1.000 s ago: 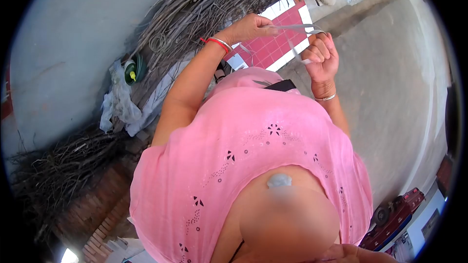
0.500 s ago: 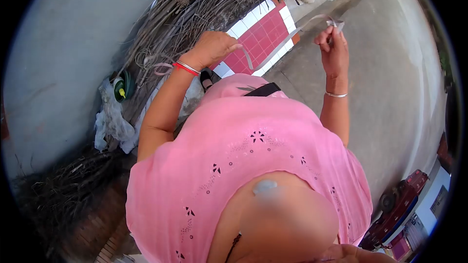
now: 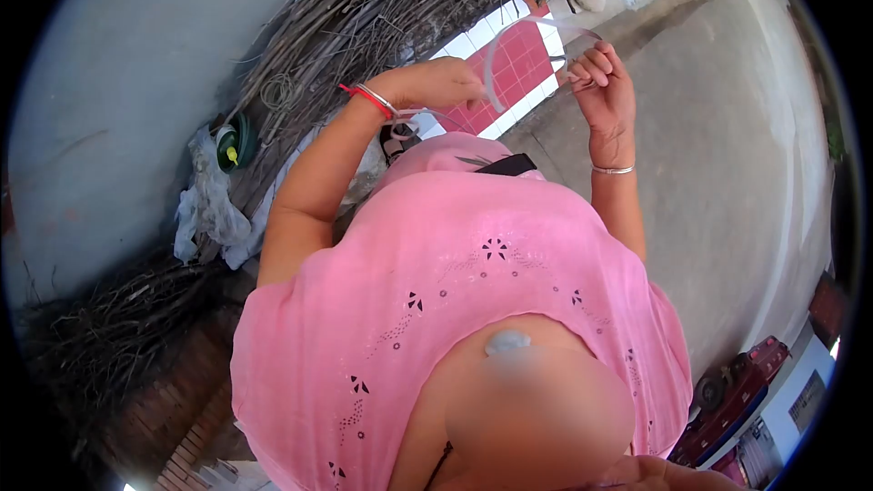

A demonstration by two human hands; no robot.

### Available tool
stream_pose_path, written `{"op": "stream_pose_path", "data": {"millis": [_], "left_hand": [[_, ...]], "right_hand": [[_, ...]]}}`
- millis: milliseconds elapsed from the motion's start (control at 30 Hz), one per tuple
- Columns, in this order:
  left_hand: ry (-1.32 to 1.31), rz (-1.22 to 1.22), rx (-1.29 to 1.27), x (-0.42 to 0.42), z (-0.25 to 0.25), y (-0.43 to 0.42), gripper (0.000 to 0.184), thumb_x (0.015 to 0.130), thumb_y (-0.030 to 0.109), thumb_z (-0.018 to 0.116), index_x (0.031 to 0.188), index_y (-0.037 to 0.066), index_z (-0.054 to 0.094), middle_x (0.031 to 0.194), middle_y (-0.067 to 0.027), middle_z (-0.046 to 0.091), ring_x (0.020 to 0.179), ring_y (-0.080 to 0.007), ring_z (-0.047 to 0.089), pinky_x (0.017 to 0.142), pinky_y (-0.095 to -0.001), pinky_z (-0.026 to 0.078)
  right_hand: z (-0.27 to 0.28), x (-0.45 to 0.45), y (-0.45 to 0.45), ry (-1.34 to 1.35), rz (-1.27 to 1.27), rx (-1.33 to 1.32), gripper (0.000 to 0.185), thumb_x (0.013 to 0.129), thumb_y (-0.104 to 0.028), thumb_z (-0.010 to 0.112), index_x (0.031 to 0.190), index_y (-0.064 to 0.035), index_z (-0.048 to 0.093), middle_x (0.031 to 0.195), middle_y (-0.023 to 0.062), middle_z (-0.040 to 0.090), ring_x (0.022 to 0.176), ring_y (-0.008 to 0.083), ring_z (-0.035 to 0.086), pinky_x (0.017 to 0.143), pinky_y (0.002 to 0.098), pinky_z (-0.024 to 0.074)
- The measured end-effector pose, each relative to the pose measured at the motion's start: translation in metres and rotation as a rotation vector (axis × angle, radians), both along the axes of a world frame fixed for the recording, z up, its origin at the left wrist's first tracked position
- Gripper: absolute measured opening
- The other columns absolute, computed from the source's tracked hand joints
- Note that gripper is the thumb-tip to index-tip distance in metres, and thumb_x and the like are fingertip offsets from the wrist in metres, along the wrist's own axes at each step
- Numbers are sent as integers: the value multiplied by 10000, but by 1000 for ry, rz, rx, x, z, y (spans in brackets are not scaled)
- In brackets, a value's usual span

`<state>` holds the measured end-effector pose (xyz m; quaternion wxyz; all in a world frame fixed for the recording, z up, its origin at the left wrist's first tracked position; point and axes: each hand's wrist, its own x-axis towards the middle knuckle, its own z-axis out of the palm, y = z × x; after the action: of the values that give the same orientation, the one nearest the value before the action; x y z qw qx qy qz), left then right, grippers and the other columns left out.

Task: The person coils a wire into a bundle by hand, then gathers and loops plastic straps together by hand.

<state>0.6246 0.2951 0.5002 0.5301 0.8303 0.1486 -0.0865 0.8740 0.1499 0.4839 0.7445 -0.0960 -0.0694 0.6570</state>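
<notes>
A long, thin, pale flat strip arcs through the air between my hands. My right hand is raised on the right, fingers curled and closed on one part of the strip; a short piece sticks out beside the fingertips. My left hand, with a red cord and a silver bangle at the wrist, is closed near the strip's lower bend. Its fingertips are partly hidden, but the strip seems pinched there. Another stretch of strip runs below this hand and loops near the wrist.
A pile of dry sticks lies along the wall at upper left. Below my hands is a red and white tiled patch. Plastic sheeting and a green coil are at left. A dark red vehicle stands at lower right on concrete.
My left hand has moved right, closer to my right hand, which has shifted slightly left and lower. The strip's hanging sag has become a raised arch between them.
</notes>
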Motion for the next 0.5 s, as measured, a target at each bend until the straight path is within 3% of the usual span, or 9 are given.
{"op": "stream_pose_path", "data": {"millis": [33, 100, 133, 233, 333, 433, 500], "left_hand": [[-100, -26, 115, -7, -26, 8, 309, 923, 278, 532, 742, 40, 608, 576, -57, 523, 536, -167, 564, 500, -341, 446], [-30, 3, 458, -19, -38, 9, 234, 893, 211, 512, 779, 33, 612, 644, -103, 575, 641, -258, 603, 589, -400, 460], [6, 19, 629, -22, -44, 7, 203, 879, 177, 502, 797, 30, 614, 678, -127, 600, 694, -303, 622, 634, -430, 468], [-86, 46, 781, -26, -67, -1, 171, 852, 153, 488, 803, 37, 605, 742, -173, 620, 775, -384, 606, 664, -484, 454], [-47, -102, 722, -9, -47, -19, 178, 835, 187, 529, 772, 32, 589, 782, -174, 612, 763, -362, 598, 675, -469, 456], [-148, -165, 586, 3, -10, -37, 254, 861, 254, 548, 758, 24, 575, 788, -173, 606, 754, -353, 589, 685, -461, 455], [-301, -163, 670, 7, -10, -39, 313, 885, 313, 540, 771, 22, 566, 765, -169, 596, 738, -356, 577, 690, -447, 455]], "right_hand": [[-2, 7, -2, 52, -100, -68, 217, 1006, -189, 367, 886, -79, 510, 714, 3, 527, 539, 96, 379, 647, 263, 368], [-9, 22, -9, 158, -299, -203, 227, 1008, -188, 352, 889, -76, 509, 781, 25, 587, 561, 99, 406, 654, 282, 375], [-30, 40, -14, 131, -333, -123, 212, 1013, -190, 326, 960, -66, 490, 966, 94, 640, 684, 126, 512, 694, 327, 433], [-18, 43, -10, -10, -706, -381, 204, 1018, -180, 304, 1085, -54, 450, 1117, 149, 604, 907, 202, 588, 761, 375, 492], [-1, 38, -3, -145, -812, -421, 246, 1020, -181, 285, 1171, -26, 402, 1230, 188, 542, 1078, 280, 571, 826, 415, 515], [6, 33, 9, -426, -910, -498, 278, 1015, -176, 274, 1188, 5, 394, 1263, 202, 515, 1147, 297, 545, 844, 402, 508], [12, 26, 12, -571, -931, -542, 291, 1004, -174, 273, 1186, 21, 390, 1262, 208, 518, 1151, 302, 544, 855, 392, 502]]}}
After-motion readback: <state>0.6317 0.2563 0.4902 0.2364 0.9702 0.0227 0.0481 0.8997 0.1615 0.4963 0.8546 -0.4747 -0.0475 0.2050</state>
